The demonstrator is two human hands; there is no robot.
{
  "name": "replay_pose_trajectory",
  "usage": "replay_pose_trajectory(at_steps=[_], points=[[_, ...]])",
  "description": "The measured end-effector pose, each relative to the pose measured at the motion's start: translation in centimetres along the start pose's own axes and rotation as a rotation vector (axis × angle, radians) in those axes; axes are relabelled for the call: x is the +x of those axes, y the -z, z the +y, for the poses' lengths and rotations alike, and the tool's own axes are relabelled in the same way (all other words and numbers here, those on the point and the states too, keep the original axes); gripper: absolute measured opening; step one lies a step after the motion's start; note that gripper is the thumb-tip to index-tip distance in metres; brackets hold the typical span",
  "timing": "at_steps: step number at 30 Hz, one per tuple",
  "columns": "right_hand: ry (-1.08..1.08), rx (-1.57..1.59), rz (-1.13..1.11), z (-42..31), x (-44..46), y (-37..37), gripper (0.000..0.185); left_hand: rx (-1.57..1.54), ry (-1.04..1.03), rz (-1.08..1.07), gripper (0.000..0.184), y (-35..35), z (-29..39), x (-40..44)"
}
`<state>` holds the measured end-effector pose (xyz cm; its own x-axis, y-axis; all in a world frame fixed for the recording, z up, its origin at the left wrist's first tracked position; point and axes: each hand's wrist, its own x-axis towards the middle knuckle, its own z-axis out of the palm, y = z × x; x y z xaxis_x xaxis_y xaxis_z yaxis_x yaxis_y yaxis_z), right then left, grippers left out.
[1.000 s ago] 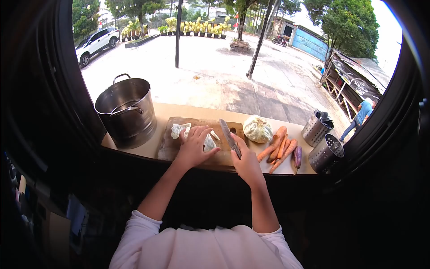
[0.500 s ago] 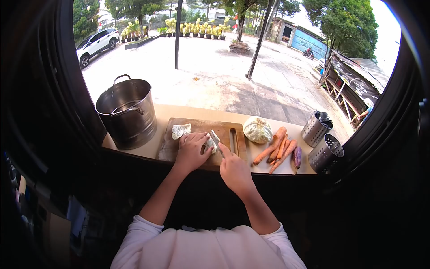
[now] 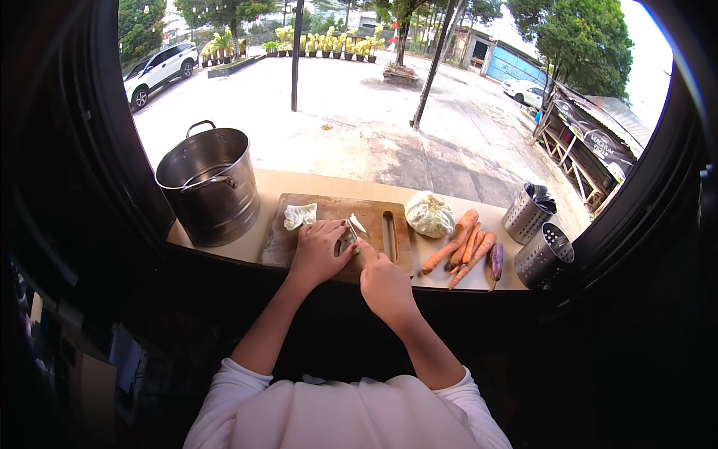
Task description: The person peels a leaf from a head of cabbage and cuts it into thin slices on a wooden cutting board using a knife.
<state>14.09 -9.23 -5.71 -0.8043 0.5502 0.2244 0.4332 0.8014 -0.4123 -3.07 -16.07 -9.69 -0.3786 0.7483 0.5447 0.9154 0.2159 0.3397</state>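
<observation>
On the wooden cutting board [image 3: 284,251], my left hand [image 3: 320,251] presses down with bent fingers around a pale cabbage piece, mostly hidden under the fingers and thumb. My right hand [image 3: 387,286] is closed on the handle of a knife [image 3: 352,230], its index finger stretched along the top. The blade lies close beside the left fingertips. A white cut sliver [image 3: 358,223] rests just right of the blade. Farther left on the board, beyond my left hand, sits a crumpled-looking white cabbage piece [image 3: 301,216].
A large steel pot [image 3: 217,202] stands left of the board. To the right are a cabbage head [image 3: 429,215], several carrots [image 3: 456,251], a purple elongated vegetable [image 3: 496,262] and two perforated metal holders [image 3: 544,258], the farther one containing utensils. The counter's [image 3: 299,181] far edge borders an outdoor yard.
My right hand and the knife have shifted slightly left, toward my left hand. The sliver now lies separate to the right of the blade. My left hand stays nearly in place.
</observation>
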Motion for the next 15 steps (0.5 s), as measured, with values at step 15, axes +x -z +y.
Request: replay_pose_trajectory(at_steps=[15], points=[[0.01,-0.111,-0.029,-0.4,-0.1,-0.6,0.058,0.009,0.019,-0.018,0.046,0.1,0.0,0.1]])
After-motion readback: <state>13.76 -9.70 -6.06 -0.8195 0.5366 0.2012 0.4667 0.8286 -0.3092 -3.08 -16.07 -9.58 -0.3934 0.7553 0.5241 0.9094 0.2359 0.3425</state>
